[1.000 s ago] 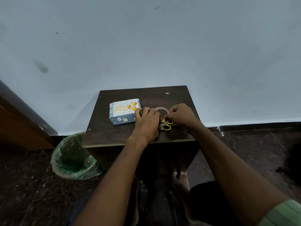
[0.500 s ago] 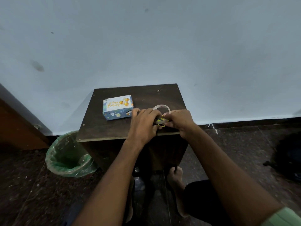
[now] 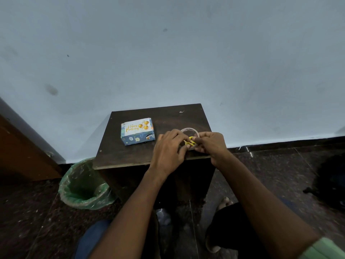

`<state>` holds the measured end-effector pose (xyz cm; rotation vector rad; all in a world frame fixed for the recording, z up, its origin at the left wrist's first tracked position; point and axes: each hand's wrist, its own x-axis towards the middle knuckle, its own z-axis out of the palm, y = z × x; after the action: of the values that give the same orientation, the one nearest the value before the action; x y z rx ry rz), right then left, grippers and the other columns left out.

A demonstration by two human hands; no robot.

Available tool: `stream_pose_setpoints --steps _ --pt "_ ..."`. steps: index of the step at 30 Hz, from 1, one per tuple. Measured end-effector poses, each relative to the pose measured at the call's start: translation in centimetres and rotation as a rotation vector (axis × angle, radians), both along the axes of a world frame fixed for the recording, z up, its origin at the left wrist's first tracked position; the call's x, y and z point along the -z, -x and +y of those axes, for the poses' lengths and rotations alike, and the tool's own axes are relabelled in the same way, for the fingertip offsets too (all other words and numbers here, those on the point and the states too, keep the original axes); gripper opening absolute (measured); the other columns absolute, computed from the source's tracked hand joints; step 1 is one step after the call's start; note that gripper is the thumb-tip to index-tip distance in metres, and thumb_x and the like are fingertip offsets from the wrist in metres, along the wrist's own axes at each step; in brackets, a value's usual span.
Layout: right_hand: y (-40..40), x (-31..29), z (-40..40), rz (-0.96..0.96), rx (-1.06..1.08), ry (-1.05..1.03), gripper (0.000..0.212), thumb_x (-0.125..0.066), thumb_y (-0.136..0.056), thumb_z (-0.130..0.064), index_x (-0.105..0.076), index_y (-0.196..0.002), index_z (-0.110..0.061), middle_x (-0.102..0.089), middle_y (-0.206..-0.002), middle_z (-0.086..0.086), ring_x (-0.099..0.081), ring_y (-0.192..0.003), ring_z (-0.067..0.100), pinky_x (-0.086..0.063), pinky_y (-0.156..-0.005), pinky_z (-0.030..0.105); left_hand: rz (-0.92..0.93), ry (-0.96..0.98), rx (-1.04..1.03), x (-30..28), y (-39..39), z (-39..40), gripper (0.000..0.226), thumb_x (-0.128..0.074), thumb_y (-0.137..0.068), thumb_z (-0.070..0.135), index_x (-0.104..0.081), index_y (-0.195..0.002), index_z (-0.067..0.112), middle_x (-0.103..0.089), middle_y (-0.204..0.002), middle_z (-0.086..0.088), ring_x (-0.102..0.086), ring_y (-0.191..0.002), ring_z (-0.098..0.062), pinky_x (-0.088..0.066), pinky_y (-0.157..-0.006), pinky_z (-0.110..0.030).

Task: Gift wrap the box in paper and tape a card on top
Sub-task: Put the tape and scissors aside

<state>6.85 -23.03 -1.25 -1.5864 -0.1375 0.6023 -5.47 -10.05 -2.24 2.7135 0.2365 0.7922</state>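
Your left hand and right hand meet at the near right part of the counter, fingers curled in toward each other around the yellow-handled scissors. Only a bit of the yellow handle shows between your fingertips, so you can see that both hands touch it, but which hand really grips it cannot be told. Just behind your fingers lies the clear tape roll, flat on the counter, its near edge hidden by your hands. The box sits well to the left of your hands, toward the back left of the counter, already wrapped in blue patterned paper. The card, white with gold "Happy Birthday" lettering and gold balloons, lies flat on top of it; whether tape holds it down is too small to tell. On the floor to the left of the counter stands a bin with a green liner.
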Motion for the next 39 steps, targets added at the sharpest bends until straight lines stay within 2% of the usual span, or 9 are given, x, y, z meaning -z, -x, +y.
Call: stream_pose_setpoints --steps 5,10,16,19,22,28,31,36,39 --pt "0.7 -0.3 -0.7 -0.088 0.045 0.061 0.004 -0.082 -0.086 -0.008 -0.079 -0.089 -0.007 -0.079 -0.081 0.011 -0.071 -0.065 0.014 -0.054 -0.055 0.022 -0.067 0.074 -0.074 1.0 2.1 0.2 0.007 -0.07 -0.098 0.027 -0.066 -0.103 0.026 -0.061 -0.105 0.011 -0.059 -0.095 -0.013 -0.049 -0.084 -0.038" --pt "-0.3 -0.1 -2.7 -0.048 0.202 0.039 0.009 -0.087 -0.075 -0.012 -0.08 -0.08 -0.008 -0.078 -0.078 0.014 -0.076 -0.073 0.028 -0.062 -0.07 0.037 -0.031 0.263 -0.159 2.8 3.1 -1.3 0.013 -0.072 -0.095 0.023 -0.063 -0.095 0.033 -0.058 -0.098 0.017 -0.058 -0.089 -0.005 -0.054 -0.087 -0.042" --pt "0.9 0.7 -5.4 0.111 0.293 -0.079 0.011 -0.076 -0.087 -0.002 -0.076 -0.098 -0.001 -0.069 -0.067 0.005 -0.057 -0.042 0.003 -0.043 -0.048 0.021 0.122 0.221 -0.05 3.8 4.6 -3.3 0.016 -0.075 -0.094 0.02 -0.073 -0.107 0.029 -0.063 -0.108 0.014 -0.061 -0.107 -0.01 -0.045 -0.101 -0.035" --pt "1.1 0.3 -5.5 0.162 0.26 -0.122 0.008 -0.075 -0.086 -0.005 -0.076 -0.091 -0.011 -0.072 -0.069 0.002 -0.057 -0.044 0.004 -0.041 -0.058 0.026 0.102 0.228 -0.025 3.0 4.4 -3.2 0.022 -0.074 -0.094 0.018 -0.074 -0.114 0.027 -0.065 -0.113 0.013 -0.062 -0.11 -0.009 -0.047 -0.103 -0.036" --pt "1.6 0.3 -5.5 0.144 0.207 -0.154 0.007 -0.071 -0.087 0.004 -0.073 -0.089 -0.003 -0.073 -0.082 0.011 -0.059 -0.043 0.004 -0.044 -0.048 0.018 0.096 0.233 0.011 2.7 4.3 -2.9 0.022 -0.075 -0.094 0.016 -0.075 -0.113 0.025 -0.067 -0.112 0.011 -0.063 -0.107 -0.011 -0.055 -0.098 -0.044" --pt "1.7 0.7 -6.4 0.115 0.208 -0.212 0.01 -0.072 -0.088 0.008 -0.071 -0.082 -0.001 -0.075 -0.069 0.004 -0.066 -0.05 0.007 -0.049 -0.049 0.015 0.131 0.215 0.078 2.4 4.1 -4.2 0.021 -0.073 -0.095 0.016 -0.077 -0.114 0.025 -0.068 -0.114 0.01 -0.063 -0.11 -0.012 -0.055 -0.099 -0.041" --pt "1.7 0.8 -5.9 0.104 0.186 -0.205 0.008 -0.07 -0.09 0.007 -0.07 -0.084 0.001 -0.074 -0.067 0.004 -0.061 -0.044 0.004 -0.045 -0.044 0.013 0.146 0.189 0.079 2.1 4.2 -3.7 0.021 -0.073 -0.096 0.017 -0.077 -0.115 0.025 -0.069 -0.116 0.01 -0.062 -0.111 -0.011 -0.054 -0.099 -0.038" --pt "1.6 0.9 -6.6 0.097 0.065 -0.09 0.015 -0.073 -0.09 0.0 -0.071 -0.078 -0.007 -0.075 -0.066 0.0 -0.067 -0.054 0.007 -0.05 -0.06 0.017 0.133 0.17 0.061 2.1 4.0 -3.5 0.021 -0.074 -0.094 0.015 -0.078 -0.114 0.022 -0.071 -0.117 0.009 -0.064 -0.112 -0.013 -0.055 -0.099 -0.039" --pt "1.3 1.3 -7.3 0.137 0.044 -0.065 0.023 -0.074 -0.089 0.0 -0.075 -0.068 -0.009 -0.077 -0.071 0.004 -0.068 -0.072 0.02 -0.047 -0.075 0.029 0.158 0.114 0.069 1.9 3.7 -4.1 0.021 -0.075 -0.094 0.016 -0.079 -0.114 0.02 -0.072 -0.122 0.007 -0.064 -0.114 -0.016 -0.055 -0.097 -0.039"
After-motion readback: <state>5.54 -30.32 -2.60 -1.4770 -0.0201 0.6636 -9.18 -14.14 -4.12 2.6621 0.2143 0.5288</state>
